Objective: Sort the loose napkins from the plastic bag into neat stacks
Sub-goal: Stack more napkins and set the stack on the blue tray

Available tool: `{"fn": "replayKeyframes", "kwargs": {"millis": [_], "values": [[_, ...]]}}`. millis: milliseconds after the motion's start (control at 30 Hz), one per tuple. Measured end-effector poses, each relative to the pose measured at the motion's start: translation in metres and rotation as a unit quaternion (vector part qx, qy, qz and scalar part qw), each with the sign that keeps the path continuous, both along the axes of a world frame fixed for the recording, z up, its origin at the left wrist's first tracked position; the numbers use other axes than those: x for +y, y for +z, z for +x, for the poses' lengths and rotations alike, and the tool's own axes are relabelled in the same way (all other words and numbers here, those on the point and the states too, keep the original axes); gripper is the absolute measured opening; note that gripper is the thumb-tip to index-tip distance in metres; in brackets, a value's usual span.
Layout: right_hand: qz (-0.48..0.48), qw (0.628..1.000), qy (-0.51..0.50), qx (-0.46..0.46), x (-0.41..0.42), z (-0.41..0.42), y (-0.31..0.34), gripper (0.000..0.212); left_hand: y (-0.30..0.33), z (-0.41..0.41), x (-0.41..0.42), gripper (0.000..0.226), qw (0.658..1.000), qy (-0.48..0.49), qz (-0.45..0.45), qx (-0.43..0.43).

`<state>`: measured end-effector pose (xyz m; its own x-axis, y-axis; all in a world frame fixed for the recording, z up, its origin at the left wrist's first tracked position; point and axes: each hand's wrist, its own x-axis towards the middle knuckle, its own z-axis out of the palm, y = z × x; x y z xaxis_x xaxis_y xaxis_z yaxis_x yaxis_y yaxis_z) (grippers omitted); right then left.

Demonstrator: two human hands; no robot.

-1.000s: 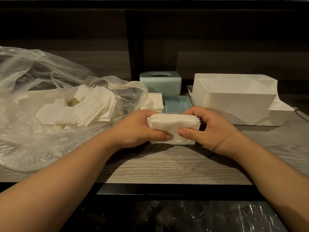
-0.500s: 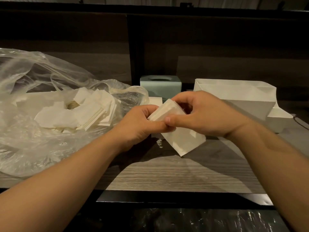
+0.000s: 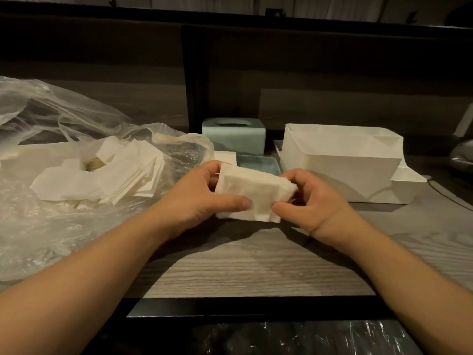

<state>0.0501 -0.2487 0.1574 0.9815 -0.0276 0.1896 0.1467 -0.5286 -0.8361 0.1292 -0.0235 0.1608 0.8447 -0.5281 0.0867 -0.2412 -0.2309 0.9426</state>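
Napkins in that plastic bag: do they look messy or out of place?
Yes. The napkins inside the plastic bag lie jumbled, fanned at mixed angles. The stack gripped by the left hand and right hand looks far more even.

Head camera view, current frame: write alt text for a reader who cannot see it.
Two hands, left and right, hold a stack of white napkins above a grey wood-grain table. To the left lies an open clear plastic bag of loose napkins; behind stand a pale green tissue box and a white container.
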Motion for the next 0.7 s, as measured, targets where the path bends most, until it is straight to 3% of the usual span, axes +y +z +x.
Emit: {"fn": "replayKeyframes", "kwargs": {"millis": [200,333,700], "values": [[-0.065,0.994,-0.063,-0.063,-0.0024,0.0033,-0.0081,0.036,-0.0039,-0.0020,0.0008,0.033,0.999,0.003,0.039,-0.030],[-0.090,0.991,-0.059,-0.078,-0.0032,0.0044,-0.0087,0.024,-0.0025,-0.0032,-0.0008,0.040,0.999,0.000,0.044,-0.028],[-0.082,0.994,-0.049,-0.061,-0.0059,0.0082,-0.0100,0.020,0.0009,-0.0080,-0.0030,0.043,0.998,0.008,0.045,-0.033]]}}
